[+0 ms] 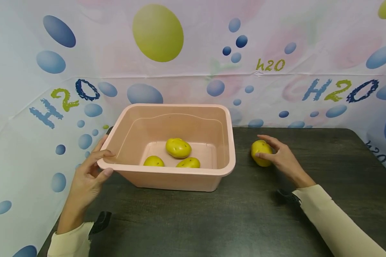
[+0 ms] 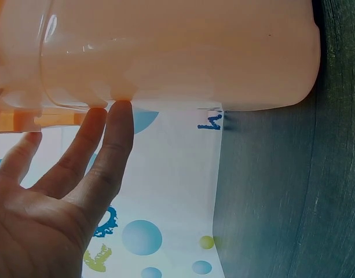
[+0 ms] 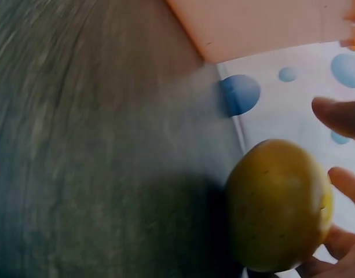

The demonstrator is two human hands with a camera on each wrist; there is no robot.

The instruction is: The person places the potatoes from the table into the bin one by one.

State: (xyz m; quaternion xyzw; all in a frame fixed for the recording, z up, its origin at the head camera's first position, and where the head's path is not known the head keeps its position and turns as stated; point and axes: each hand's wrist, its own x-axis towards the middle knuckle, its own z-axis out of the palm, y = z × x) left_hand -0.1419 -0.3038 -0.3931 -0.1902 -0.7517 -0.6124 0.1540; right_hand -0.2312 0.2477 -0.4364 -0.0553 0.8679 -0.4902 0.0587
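In the head view, a pale pink plastic tub [image 1: 180,178] stands on the dark table. My left hand [image 1: 87,182] grips its left front corner, thumb at the front and index finger over the rim. Other fingertips [image 2: 122,113] touch the tub's outer wall in the left wrist view. Inside the tub lie three yellow potatoes, one behind [image 1: 178,148] and two partly hidden by the front rim. To the tub's right, my right hand [image 1: 284,160] holds another yellow potato [image 1: 260,145] between thumb and fingers. The right wrist view shows this potato [image 3: 275,202] close up.
The dark wood-grain table [image 1: 193,221] runs under everything, with its rounded back corner at the right. A white sheet [image 1: 193,67] printed with blue and green dots and H2O lettering hangs behind the table and along its left side.
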